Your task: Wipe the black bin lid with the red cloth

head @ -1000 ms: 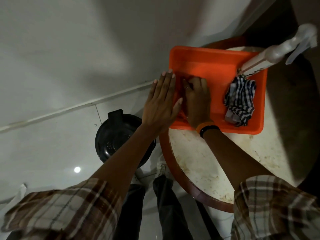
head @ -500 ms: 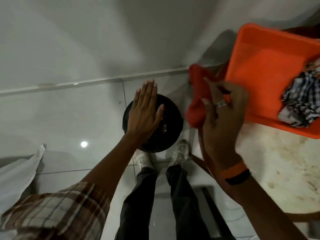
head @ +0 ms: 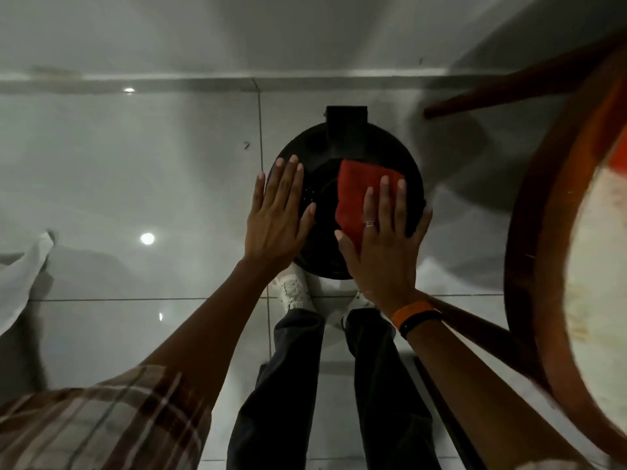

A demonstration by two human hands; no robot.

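The round black bin lid [head: 342, 144] lies straight below me on the tiled floor, its hinge block at the far side. A folded red cloth [head: 356, 188] rests on the right half of the lid. My right hand [head: 383, 239] lies flat on the cloth with fingers spread, pressing it onto the lid. My left hand [head: 278, 215] is open and flat over the lid's left edge, holding nothing. The lid's near rim is hidden by both hands.
A round wooden table [head: 529, 266] with a pale worn top fills the right side, its leg [head: 509, 93] slanting toward the wall. My legs and white shoes [head: 291, 290] stand just before the bin. A white cloth [head: 20, 279] hangs at the left edge.
My right hand carried the red cloth from the orange tray down onto the lid. My left hand stayed at the lid. My view swung left and down, so the tray is out of view.
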